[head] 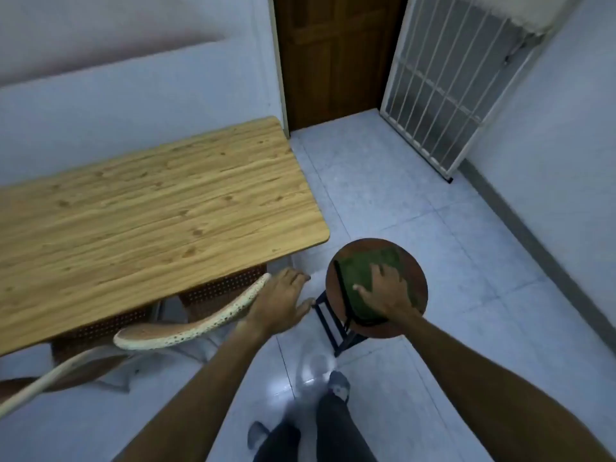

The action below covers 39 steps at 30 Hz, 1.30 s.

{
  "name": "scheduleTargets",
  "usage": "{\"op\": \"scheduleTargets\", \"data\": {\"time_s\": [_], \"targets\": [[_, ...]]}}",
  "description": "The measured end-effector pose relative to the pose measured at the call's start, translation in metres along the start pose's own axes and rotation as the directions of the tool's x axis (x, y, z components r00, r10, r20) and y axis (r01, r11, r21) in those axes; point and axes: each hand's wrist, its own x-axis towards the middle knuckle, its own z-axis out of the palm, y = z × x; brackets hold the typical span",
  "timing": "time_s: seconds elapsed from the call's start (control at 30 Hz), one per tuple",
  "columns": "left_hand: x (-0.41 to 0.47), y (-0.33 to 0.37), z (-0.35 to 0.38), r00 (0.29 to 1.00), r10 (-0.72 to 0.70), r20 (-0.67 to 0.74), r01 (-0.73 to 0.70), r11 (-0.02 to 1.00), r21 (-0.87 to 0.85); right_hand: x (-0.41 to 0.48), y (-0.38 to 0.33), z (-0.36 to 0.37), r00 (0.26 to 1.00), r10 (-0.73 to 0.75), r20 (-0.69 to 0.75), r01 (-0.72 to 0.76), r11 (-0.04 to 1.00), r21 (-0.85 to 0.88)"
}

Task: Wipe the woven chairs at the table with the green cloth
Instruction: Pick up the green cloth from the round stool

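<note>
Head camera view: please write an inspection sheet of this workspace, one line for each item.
Surface: wooden table, top bare.
Job's things: green cloth lies on a round stool; woven chair is tucked at the table.
Clutter: nothing seen.
Hands: left hand rests on the chair's back; right hand lies spread on the cloth.
Cables: nothing seen.
Surroundings: pale tiled floor, brown door, white barred grille.
</note>
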Motion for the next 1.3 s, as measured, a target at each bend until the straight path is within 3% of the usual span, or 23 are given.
{"op": "scheduleTargets", "data": {"time_s": [0.3, 0.43, 0.57, 0.7, 0.77, 0.87, 0.97, 1.03, 1.13, 1.3], "targets": [[-0.008, -0.021, 0.096, 0.959, -0.278, -0.047, 0.272, 0.956, -0.105, 0.066, 0.020, 0.095, 0.998, -0.036, 0.055, 0.046, 0.980, -0.192], [-0.015, -0.025, 0.113, 0.949, -0.305, -0.082, 0.290, 0.944, -0.157, 0.072, 0.022, 0.124, 0.995, -0.066, -0.081, 0.049, 0.980, -0.193], [-0.030, -0.029, 0.118, 0.943, -0.324, -0.077, 0.307, 0.935, -0.175, 0.075, 0.037, 0.140, 0.946, -0.104, -0.306, 0.087, 0.994, -0.070], [-0.047, -0.030, 0.097, 0.938, -0.331, -0.103, 0.306, 0.930, -0.203, 0.071, 0.022, 0.126, 0.946, 0.106, -0.307, 0.004, 0.941, 0.337], [-0.055, -0.028, 0.082, 0.938, -0.325, -0.121, 0.296, 0.932, -0.209, 0.054, 0.008, 0.103, 0.960, 0.168, -0.223, -0.005, 0.810, 0.587], [-0.073, -0.024, 0.056, 0.934, -0.323, -0.153, 0.287, 0.933, -0.217, 0.017, -0.022, 0.065, 0.988, 0.133, -0.082, -0.014, 0.599, 0.801], [-0.095, -0.023, 0.030, 0.919, -0.334, -0.209, 0.288, 0.932, -0.219, -0.018, -0.057, 0.036, 0.995, 0.093, 0.046, -0.076, 0.350, 0.934], [-0.115, -0.024, 0.013, 0.903, -0.351, -0.248, 0.291, 0.924, -0.249, -0.042, -0.086, 0.020, 0.997, 0.057, 0.051, -0.065, 0.275, 0.959], [-0.148, -0.031, -0.007, 0.882, -0.367, -0.297, 0.286, 0.916, -0.282, -0.076, -0.132, 0.006, 1.000, 0.018, 0.011, -0.016, 0.272, 0.962], [-0.203, -0.061, -0.027, 0.867, -0.379, -0.322, 0.298, 0.914, -0.274, -0.127, -0.212, 0.006, 0.980, -0.107, -0.167, 0.196, 0.389, 0.900]]}}
